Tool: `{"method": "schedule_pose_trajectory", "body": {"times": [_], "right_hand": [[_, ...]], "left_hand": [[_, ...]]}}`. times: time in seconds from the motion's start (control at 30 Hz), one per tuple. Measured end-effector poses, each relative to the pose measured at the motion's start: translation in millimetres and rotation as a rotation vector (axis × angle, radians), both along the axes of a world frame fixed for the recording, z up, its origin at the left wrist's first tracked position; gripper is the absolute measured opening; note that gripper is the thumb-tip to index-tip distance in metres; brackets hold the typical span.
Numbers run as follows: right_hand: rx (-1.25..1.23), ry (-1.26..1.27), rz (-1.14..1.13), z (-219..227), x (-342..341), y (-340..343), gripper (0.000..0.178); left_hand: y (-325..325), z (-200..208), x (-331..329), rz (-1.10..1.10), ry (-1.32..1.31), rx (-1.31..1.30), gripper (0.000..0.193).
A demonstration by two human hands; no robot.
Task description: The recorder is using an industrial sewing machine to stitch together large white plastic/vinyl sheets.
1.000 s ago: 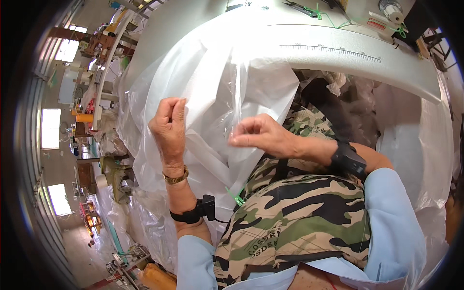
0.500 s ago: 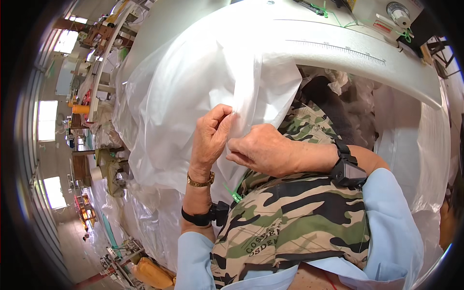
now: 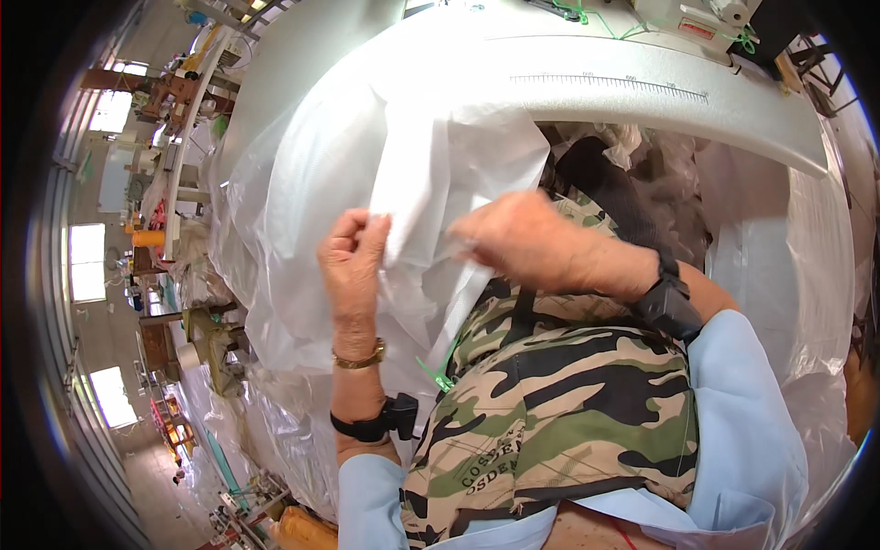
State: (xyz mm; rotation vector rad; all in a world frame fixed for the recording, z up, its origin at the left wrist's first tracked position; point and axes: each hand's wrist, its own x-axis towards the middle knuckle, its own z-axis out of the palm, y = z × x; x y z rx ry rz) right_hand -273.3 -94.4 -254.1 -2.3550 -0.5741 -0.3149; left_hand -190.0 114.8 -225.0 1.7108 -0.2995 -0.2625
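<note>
A thin, whitish translucent sheet (image 3: 307,197), like plastic film or very light fabric, spreads in loose folds from the work surface down toward my lap. My left hand (image 3: 351,275) is closed, its thumb and forefinger pinching an edge of the sheet. To its right, my right hand (image 3: 527,240) is curled with its fingertips against the sheet, a fold running past and below them. Motion blurs those fingers, so the exact grip is hard to see. The two hands are a short span apart.
A pale tabletop with a printed ruler scale (image 3: 614,82) curves across the front. Part of a sewing machine (image 3: 701,16) and green-handled thread snips (image 3: 561,11) sit on it. More translucent sheeting (image 3: 770,247) hangs at the right. A green clip (image 3: 442,378) is by my apron (image 3: 568,412).
My hands were almost touching and have moved apart: the left went left and slightly down, the right went up and a little right. The sheet between them has opened out.
</note>
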Motion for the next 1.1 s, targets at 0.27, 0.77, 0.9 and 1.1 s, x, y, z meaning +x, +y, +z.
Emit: {"method": "schedule_pose_trajectory", "body": {"times": [0.27,0.77,0.9,1.1], "right_hand": [[-0.498,0.254,-0.145,-43,-7,-56,0.009],[0.184,-0.169,0.221,28,-33,-3,0.017],[0.143,-0.235,0.21,23,-25,10,0.015],[0.002,-0.413,0.265,16,-10,22,0.01]], "left_hand": [[35,63,60,0.014,-0.684,0.433,0.005],[-41,2,-21,-0.418,-0.136,0.211,0.006],[-42,3,-25,-0.431,-0.069,0.107,0.009],[-29,4,-17,-0.35,0.194,-0.057,0.01]]}}
